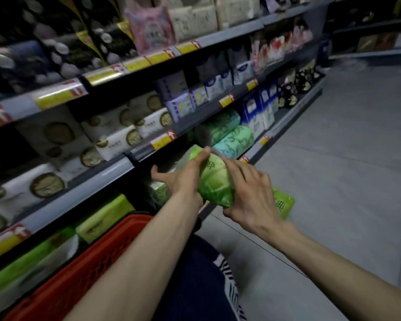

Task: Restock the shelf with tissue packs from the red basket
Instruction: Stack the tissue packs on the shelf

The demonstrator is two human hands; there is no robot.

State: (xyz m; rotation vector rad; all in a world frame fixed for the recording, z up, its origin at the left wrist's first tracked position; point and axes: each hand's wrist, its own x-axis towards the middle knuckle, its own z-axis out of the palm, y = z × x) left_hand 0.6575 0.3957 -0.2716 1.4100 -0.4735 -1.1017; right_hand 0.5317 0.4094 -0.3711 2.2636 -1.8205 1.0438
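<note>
Green tissue pack [214,181], red latticed basket [79,269], grey floor [357,181], white packs [116,140] with seemingly brownish discs.

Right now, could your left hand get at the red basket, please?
Probably yes, once freed: the red basket sits just beside the left forearm with nothing between, but the left hand now grips the green pack with the right hand.

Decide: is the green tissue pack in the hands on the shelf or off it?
Off it: the left hand and right hand hold the green tissue pack before the lowest shelf.
</note>
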